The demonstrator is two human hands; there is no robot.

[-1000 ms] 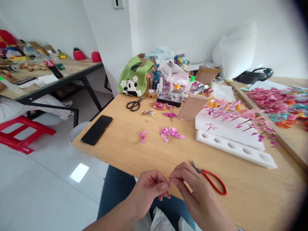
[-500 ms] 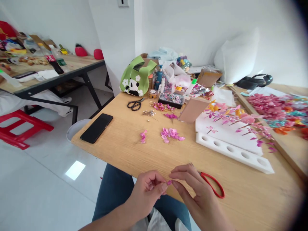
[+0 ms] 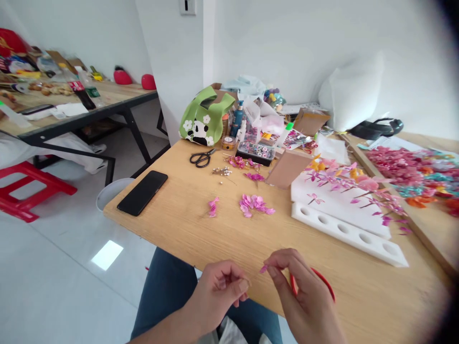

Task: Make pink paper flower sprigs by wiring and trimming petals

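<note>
"While the right hand [image 3: 299,284] clamps the small, pointed pink petal [image 3: 263,269] at two o'clock from the left hand [image 3: 219,290], what matters?"

"A light pinch at its edge, I'd say, so it doesn't crease."

"And the left hand?"

"Thumb and finger together; whether anything fine sits between them, I cannot tell. At three o'clock from the petal, the red-looped hand tool [image 3: 324,279] is partly hidden behind the right hand, its tip out of sight."
</note>
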